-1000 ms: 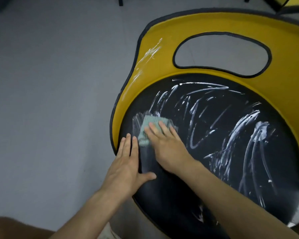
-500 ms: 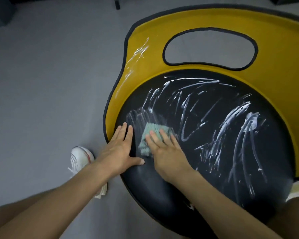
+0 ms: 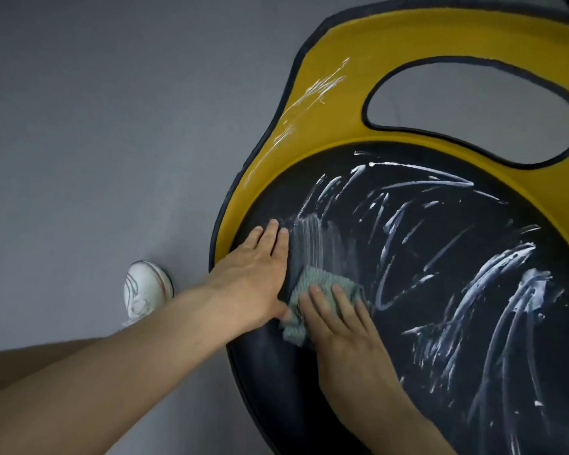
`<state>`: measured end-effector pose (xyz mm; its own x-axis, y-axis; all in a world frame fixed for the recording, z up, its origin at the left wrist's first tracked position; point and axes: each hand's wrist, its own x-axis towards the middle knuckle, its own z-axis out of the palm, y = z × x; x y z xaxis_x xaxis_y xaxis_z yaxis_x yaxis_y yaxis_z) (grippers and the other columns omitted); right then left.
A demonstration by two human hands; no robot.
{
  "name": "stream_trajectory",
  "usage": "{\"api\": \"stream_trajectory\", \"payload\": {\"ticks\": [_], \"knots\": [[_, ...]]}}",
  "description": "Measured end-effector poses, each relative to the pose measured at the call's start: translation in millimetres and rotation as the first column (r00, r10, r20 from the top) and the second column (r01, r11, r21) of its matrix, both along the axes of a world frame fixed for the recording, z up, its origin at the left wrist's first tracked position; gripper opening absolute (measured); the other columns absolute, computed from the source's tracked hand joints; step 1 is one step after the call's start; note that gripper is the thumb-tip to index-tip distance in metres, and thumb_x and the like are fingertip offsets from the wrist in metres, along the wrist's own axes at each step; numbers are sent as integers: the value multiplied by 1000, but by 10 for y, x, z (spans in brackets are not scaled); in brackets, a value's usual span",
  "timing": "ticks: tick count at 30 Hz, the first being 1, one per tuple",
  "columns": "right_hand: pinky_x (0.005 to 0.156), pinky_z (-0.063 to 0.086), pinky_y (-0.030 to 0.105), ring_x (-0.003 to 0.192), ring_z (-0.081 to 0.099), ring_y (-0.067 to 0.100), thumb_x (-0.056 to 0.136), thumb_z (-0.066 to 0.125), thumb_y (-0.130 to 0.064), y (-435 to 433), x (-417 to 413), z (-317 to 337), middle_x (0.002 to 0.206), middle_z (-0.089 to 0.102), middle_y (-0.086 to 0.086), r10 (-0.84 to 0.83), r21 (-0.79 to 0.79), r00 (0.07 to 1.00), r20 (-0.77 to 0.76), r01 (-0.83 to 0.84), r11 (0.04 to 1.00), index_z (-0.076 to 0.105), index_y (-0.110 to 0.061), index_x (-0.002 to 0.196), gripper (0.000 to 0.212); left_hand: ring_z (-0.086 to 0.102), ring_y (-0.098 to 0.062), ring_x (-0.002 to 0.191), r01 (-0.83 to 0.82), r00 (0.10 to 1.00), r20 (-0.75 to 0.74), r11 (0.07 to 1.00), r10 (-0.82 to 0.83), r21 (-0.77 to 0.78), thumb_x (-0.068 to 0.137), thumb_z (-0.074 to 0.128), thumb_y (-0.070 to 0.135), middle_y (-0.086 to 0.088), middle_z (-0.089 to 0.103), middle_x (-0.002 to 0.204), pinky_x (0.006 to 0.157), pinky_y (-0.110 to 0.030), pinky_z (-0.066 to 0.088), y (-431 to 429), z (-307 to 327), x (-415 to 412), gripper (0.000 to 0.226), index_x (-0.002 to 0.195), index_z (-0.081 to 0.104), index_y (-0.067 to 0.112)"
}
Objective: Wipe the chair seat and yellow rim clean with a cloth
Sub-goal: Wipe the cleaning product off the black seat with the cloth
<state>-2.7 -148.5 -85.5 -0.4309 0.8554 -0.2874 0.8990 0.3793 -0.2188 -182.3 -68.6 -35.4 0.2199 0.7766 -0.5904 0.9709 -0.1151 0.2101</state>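
Observation:
A round black chair seat (image 3: pixel 440 323) carries many white smears, and a faint wiped streak runs above the cloth. The yellow rim (image 3: pixel 335 103) curves around its far side, with white marks on its left part and an oval cut-out. A small green cloth (image 3: pixel 312 284) lies on the seat's left part. My right hand (image 3: pixel 345 330) presses flat on the cloth with its fingers spread. Beside it, my left hand (image 3: pixel 257 274) rests flat on the seat's left edge, its thumb touching the cloth.
Grey floor (image 3: pixel 112 126) surrounds the chair on the left. A white shoe (image 3: pixel 145 290) stands on the floor just left of the seat, close to my left forearm.
My right hand has dragged the cloth toward me down the seat, leaving a thin wiped streak above it. The view has shifted, so the chair sits farther right in frame.

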Motion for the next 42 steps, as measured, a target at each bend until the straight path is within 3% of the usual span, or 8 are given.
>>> {"api": "stream_trajectory", "payload": {"ticks": [6,13,21,24,27,34,37,42], "knots": [[123,-4,44,152,-9,23,102,31,-17,1122,-169,89,166,-3,-5,-64,-12,998,-7,64,998,1,-26,159,65,-23,-22,151,-29,999,-15,1000,29,-3,86,71,54,-6,-34,161,125,-34,-1,-31,-130,56,124,156,-23,13],[114,26,47,143,36,30,81,29,-18,41,71,1,154,42,2,-21,-19,999,-31,20,1000,45,-15,148,69,-31,-18,148,-92,993,77,994,87,62,86,68,58,1,-40,157,125,-36,-3,-141,-238,-45,122,155,-24,18],[123,-1,44,153,-5,23,103,30,-20,1353,-418,7,166,4,-5,-80,38,997,-16,80,996,7,-25,158,61,-30,-23,148,-111,991,79,992,105,68,84,69,61,-4,-36,160,121,-35,-8,-122,-278,-48,124,156,-21,14],[123,6,47,153,3,26,97,31,-19,876,-289,-1,165,14,0,-70,25,996,-54,72,997,17,-20,158,63,-28,-24,149,-111,990,99,991,104,70,85,70,58,-5,-34,161,120,-34,-8,-125,-251,-43,123,157,-19,13],[117,28,53,149,23,29,86,28,-18,194,-137,44,159,33,2,-59,38,997,-55,61,997,34,-17,153,67,-27,-23,150,-124,986,122,989,114,82,84,71,57,-3,-33,161,120,-34,-7,-135,-249,-54,124,157,-19,15],[123,-1,47,152,-4,26,103,32,-20,1391,-488,-2,166,6,-3,-108,39,994,-15,109,993,9,-25,158,60,-27,-25,150,-89,995,37,996,87,33,86,69,57,-6,-33,161,121,-35,-7,-77,-190,-15,123,156,-21,11],[123,3,48,153,0,27,100,32,-19,1112,-393,-56,166,11,0,-95,47,995,-7,96,994,13,-22,158,62,-25,-24,151,-78,997,18,997,78,12,87,70,55,-5,-33,162,122,-34,-4,-53,-163,-17,121,157,-19,11],[111,26,51,144,33,31,92,34,-30,70,-79,-84,155,41,3,-45,57,995,-84,50,997,44,-15,148,59,-24,-25,151,-51,998,-40,999,51,5,85,71,56,-5,-35,160,126,-38,0,-36,-161,4,125,155,-23,12]]}}
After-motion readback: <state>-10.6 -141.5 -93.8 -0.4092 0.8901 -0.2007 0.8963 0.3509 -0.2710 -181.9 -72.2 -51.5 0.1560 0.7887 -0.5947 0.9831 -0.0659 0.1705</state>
